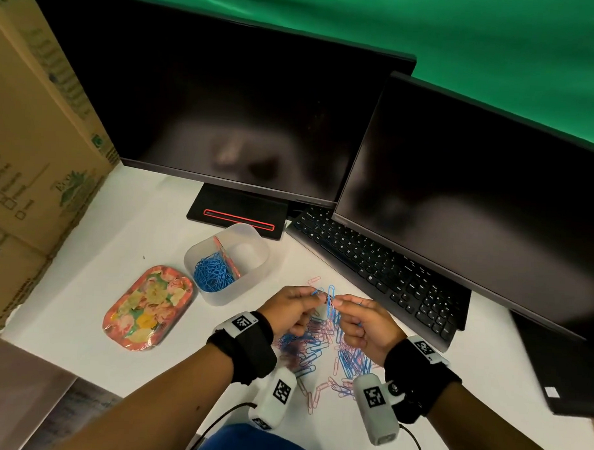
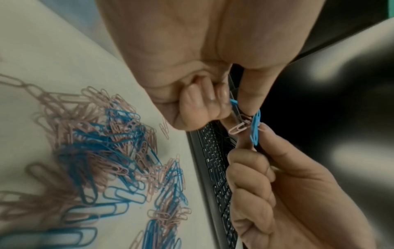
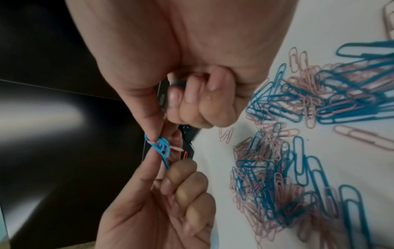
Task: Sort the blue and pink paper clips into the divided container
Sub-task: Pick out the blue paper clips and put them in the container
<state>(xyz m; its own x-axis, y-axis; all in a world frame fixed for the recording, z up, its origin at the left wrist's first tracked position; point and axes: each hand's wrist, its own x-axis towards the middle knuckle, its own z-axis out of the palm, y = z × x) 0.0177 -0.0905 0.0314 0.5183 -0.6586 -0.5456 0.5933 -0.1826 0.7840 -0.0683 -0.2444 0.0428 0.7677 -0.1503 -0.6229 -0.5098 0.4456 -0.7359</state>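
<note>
Above the white desk, both hands meet over a mixed pile of blue and pink paper clips (image 1: 315,350) (image 2: 106,148) (image 3: 298,151). My left hand (image 1: 315,294) (image 2: 239,110) pinches a blue clip hooked to a small pink clip (image 2: 237,128). With thumb and forefinger, my right hand (image 1: 341,302) (image 3: 155,138) pinches another blue clip (image 2: 255,128) (image 3: 163,147) tangled with it. A further blue clip (image 3: 178,83) sits in the right hand's curled fingers. The frosted divided container (image 1: 254,237) stands beyond the left hand, holding blue clips (image 1: 213,272) on its left side and a few pink clips (image 1: 227,256) along the divider.
A floral tray (image 1: 148,307) lies left of the container. A black keyboard (image 1: 381,271) runs diagonally just right of the hands, under the right monitor (image 1: 475,197). The left monitor's stand (image 1: 237,211) sits behind the container. Cardboard boxes (image 1: 29,148) wall the left side.
</note>
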